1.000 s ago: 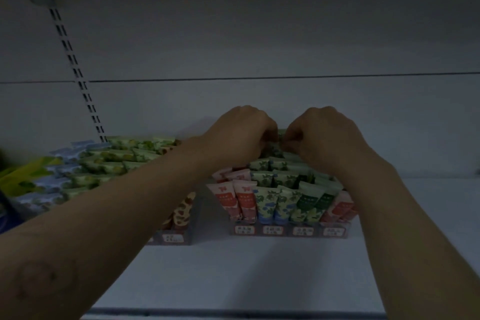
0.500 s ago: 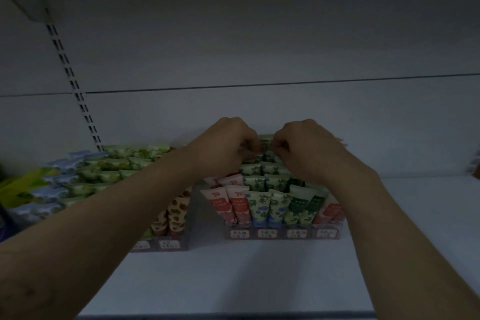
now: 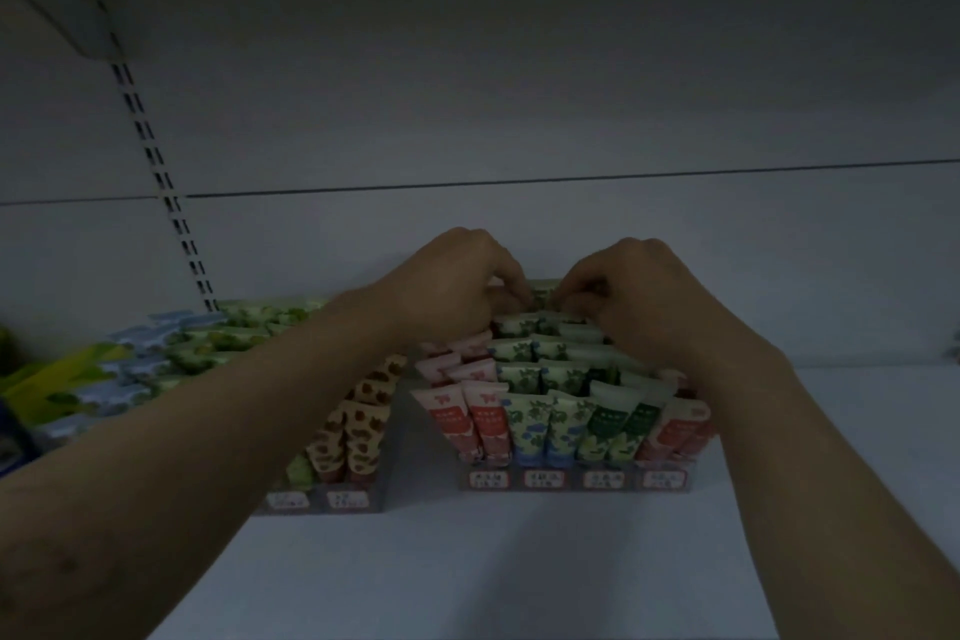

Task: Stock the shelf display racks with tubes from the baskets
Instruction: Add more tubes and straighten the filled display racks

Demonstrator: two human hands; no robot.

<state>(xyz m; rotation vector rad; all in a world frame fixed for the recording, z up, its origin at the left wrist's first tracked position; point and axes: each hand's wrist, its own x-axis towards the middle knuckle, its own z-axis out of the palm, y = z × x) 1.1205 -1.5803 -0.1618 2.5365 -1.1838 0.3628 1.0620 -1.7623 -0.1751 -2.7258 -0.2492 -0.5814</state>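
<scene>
- The left hand (image 3: 447,286) and right hand (image 3: 641,294), fingers curled, pinch one green-leaf tube (image 3: 542,297) between them.
- That tube stands in the display rack's (image 3: 571,481) back row, at 12 o'clock from the front tubes (image 3: 530,426).
- Best to press it straight down and level, keeping the knuckles off the rows toward 6 o'clock.

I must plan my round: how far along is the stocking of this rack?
Done: the front rows of the rack look full of tubes. In hand: the left hand and the right hand pinch a green tube at the back row. Left: seating that tube; other gaps are hidden.
</scene>
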